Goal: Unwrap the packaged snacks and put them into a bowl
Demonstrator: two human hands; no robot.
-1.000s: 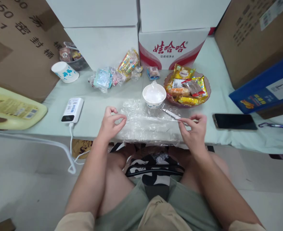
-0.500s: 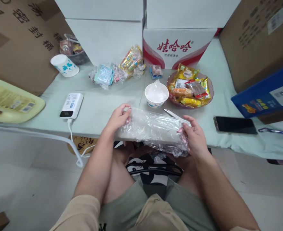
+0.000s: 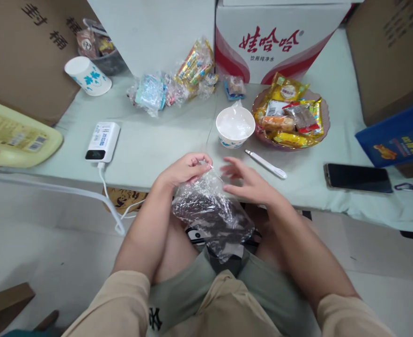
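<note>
A crinkled clear plastic bag (image 3: pixel 213 213) hangs from my left hand (image 3: pixel 188 169) over the table's front edge, down toward my lap. My left thumb and fingers pinch its gathered top. Just to the right, my right hand (image 3: pixel 245 180) has its fingers apart and nothing visible in them. A white utility knife (image 3: pixel 265 164) lies on the table beyond that hand. Behind it stands a paper cup (image 3: pixel 235 126) lined with a clear bag. Next to the cup, a scalloped bowl (image 3: pixel 327 122) holds several wrapped snacks.
A white power bank (image 3: pixel 103 142) with a cable lies at left, near a yellow jug (image 3: pixel 17 135) and a tipped paper cup (image 3: pixel 88 77). Wrapped snacks (image 3: pixel 150 93) sit before white cartons (image 3: pixel 276 42). A phone (image 3: pixel 357 178) and a blue box (image 3: pixel 398 133) are at right.
My right hand has let go of the plastic bag and opened. The bag, stretched between both hands before, now hangs from my left hand. The view has shifted slightly.
</note>
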